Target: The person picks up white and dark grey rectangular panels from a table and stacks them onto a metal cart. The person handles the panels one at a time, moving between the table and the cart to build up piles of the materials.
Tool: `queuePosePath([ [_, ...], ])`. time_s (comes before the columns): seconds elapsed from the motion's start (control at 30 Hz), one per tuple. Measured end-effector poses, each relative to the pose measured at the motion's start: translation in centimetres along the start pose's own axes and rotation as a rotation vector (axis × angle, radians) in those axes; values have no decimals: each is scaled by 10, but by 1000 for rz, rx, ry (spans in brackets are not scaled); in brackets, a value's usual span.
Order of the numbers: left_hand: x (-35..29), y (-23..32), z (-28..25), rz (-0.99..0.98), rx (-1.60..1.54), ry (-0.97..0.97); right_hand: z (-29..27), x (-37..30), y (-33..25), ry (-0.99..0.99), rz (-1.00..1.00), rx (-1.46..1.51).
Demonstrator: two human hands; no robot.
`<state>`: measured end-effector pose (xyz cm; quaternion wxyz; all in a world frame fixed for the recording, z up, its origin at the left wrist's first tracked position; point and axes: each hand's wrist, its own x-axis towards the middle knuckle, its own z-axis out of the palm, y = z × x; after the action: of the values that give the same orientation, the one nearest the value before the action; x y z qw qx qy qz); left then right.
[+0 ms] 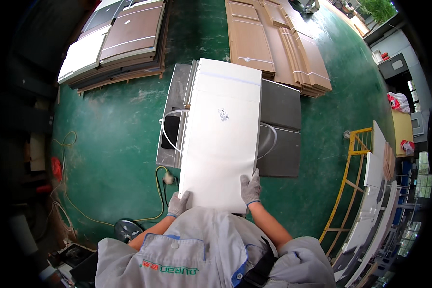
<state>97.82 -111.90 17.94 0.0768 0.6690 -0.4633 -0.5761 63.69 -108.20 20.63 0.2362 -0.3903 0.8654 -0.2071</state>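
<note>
A long white panel (221,153) lies in front of me across a grey machine table, its near end close to my body. In a grey glove, my left hand (178,204) grips the panel's near left corner, thumb on top and the other fingers hidden below the edge. On the near right edge, my gloved right hand (250,188) holds the panel the same way. Whether several panels are stacked here I cannot tell. A small printed label (223,114) sits on the white surface. A loose white strap (273,144) bows out on both sides of the panel.
The table's dark grey top (285,149) shows on the right. Strapped brown board stacks (252,36) and another board stack (132,33) stand beyond. A yellow cable (159,192) crosses the green floor at left. A yellow rack (343,187) with upright panels stands right.
</note>
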Motion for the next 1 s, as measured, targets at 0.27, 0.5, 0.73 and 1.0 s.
queuePosePath([
  [0.27, 21, -35, 8, 199, 134, -2, 6, -4, 1, 86, 38, -11],
  [0.5, 50, -80, 8, 773, 663, 45, 6, -6, -4, 94, 53, 18],
  [0.73, 11, -18, 13, 77, -244, 25, 3, -8, 8, 77, 49, 68],
  [1.0, -2, -40, 31, -8, -533, 383, -10, -105, 54, -178, 132, 387],
])
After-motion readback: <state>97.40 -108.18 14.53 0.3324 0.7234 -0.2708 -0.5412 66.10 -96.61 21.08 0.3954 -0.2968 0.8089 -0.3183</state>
